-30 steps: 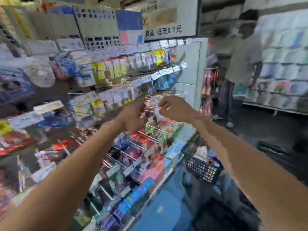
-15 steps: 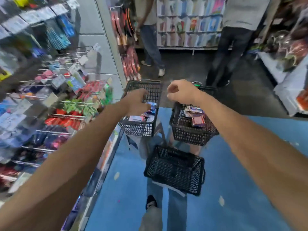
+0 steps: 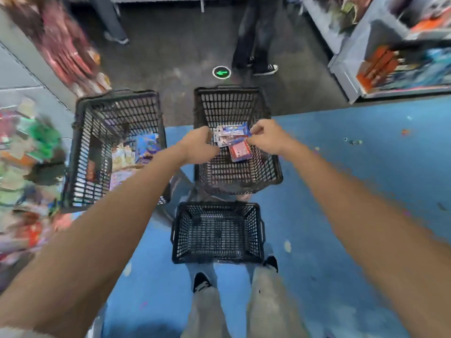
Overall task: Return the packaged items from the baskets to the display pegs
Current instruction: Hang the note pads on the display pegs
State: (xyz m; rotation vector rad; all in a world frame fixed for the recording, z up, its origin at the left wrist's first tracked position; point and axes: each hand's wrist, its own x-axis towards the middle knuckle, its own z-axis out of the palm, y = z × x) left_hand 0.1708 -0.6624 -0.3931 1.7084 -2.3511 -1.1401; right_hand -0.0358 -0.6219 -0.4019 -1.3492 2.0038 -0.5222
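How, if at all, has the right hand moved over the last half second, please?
Yes. The right hand has come down from the far rim of the middle basket to the packets inside it.

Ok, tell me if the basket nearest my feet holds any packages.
No, the nearest basket shows only bare black mesh inside.

Left basket [image 3: 85,147] mid-left, beside pegs [image 3: 26,152] at left edge. Middle basket [image 3: 229,103] upper centre, packs [image 3: 231,140] in it. Near basket [image 3: 217,254] below it. Shelf [image 3: 390,57] upper right.
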